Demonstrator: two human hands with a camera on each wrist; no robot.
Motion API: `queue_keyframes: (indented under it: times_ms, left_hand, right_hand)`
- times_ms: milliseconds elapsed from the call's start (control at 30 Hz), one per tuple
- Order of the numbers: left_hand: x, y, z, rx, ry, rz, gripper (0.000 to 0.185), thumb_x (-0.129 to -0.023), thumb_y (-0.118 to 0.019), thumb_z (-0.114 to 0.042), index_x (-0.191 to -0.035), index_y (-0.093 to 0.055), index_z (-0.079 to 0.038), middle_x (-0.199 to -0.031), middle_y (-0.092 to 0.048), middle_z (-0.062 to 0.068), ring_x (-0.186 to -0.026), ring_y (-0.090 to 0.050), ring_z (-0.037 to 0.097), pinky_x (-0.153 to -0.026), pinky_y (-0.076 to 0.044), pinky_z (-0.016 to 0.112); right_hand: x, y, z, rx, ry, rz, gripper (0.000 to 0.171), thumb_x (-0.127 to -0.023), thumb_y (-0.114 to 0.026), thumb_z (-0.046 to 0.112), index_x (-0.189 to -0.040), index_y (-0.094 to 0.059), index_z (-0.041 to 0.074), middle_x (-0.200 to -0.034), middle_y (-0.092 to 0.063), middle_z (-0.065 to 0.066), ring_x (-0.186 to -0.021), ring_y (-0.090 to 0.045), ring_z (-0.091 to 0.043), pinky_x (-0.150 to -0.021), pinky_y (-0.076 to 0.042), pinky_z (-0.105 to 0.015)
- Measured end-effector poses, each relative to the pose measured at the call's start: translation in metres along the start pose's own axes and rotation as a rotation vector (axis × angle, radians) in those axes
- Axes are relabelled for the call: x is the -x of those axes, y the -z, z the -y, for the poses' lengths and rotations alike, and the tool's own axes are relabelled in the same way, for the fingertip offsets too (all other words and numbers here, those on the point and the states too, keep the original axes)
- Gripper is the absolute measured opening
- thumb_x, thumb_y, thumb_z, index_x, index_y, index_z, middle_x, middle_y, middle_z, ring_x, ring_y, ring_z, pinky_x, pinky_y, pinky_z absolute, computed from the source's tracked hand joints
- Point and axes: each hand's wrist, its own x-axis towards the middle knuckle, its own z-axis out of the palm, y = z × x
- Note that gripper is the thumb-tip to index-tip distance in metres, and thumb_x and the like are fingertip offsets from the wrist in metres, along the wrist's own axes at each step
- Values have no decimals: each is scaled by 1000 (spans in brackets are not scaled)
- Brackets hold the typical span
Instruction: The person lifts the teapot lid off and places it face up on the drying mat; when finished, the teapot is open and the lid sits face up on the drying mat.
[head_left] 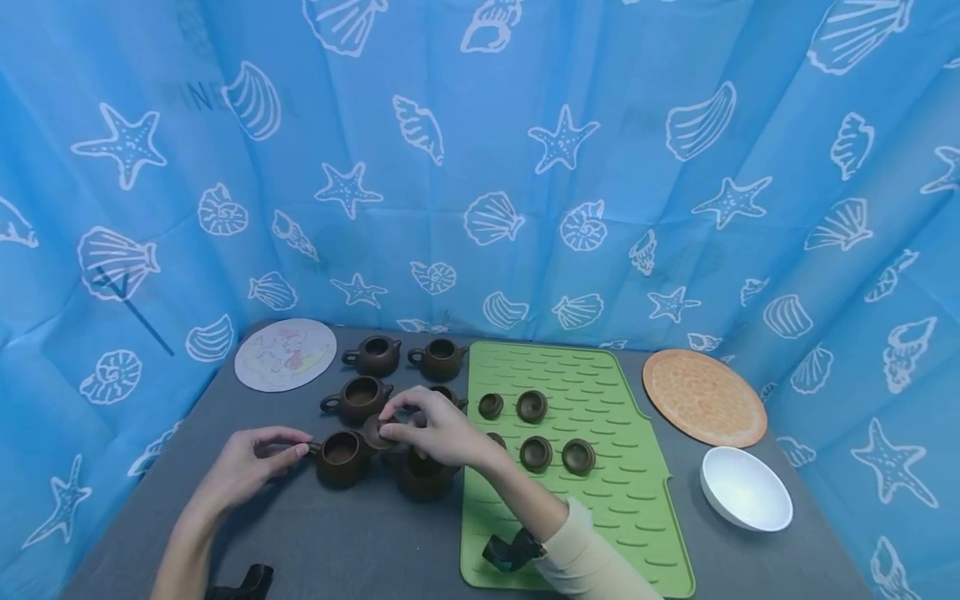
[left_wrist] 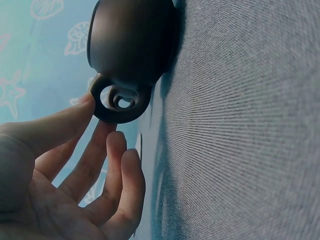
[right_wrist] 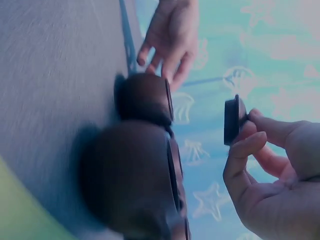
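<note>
My left hand (head_left: 240, 467) pinches the ring handle (left_wrist: 122, 117) of a small dark brown teapot (head_left: 341, 477), which stands lidless on the grey cloth. In the left wrist view, thumb and fingertips meet at the outer curve of that ring. Between thumb and fingers, my right hand (head_left: 442, 429) holds a round teapot lid (right_wrist: 232, 121) by its knob. In the head view the lid is just right of this pot's open mouth, and the right wrist view shows it raised above the pots. Another larger teapot (head_left: 423, 482) stands under my right hand, partly hidden by it.
More open teapots (head_left: 360, 400) stand behind in rows. Several dark lids (head_left: 536, 453) lie on a green mat (head_left: 637, 500) to the right. A round brown board (head_left: 705, 396) and a white bowl (head_left: 746, 489) are far right; a pale round mat (head_left: 285, 354) lies back left.
</note>
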Motion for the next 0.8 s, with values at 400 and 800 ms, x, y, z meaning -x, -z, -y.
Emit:
queue_keyframes:
  times_ms: [400, 800]
  left_hand:
    - [0, 2, -1, 2, 0, 8, 39, -104, -74, -34, -133, -74, -7, -128, -77, 16, -106, -77, 23, -79, -64, 31]
    - [1, 1, -1, 7, 11, 13, 40, -105, -73, -34, -134, -73, -7, -129, -76, 17, -107, -77, 23, -81, -64, 32]
  right_hand:
    - [50, 59, -4, 32, -34, -137, 33, -111, -61, 14, -144, -60, 7, -134, -69, -23, -76, -71, -13, -60, -62, -42]
    - [96, 130, -23, -101, -37, -238, 44, -115, -49, 5, -158, -50, 0, -159, -49, -32, -106, -80, -37, -95, -67, -45]
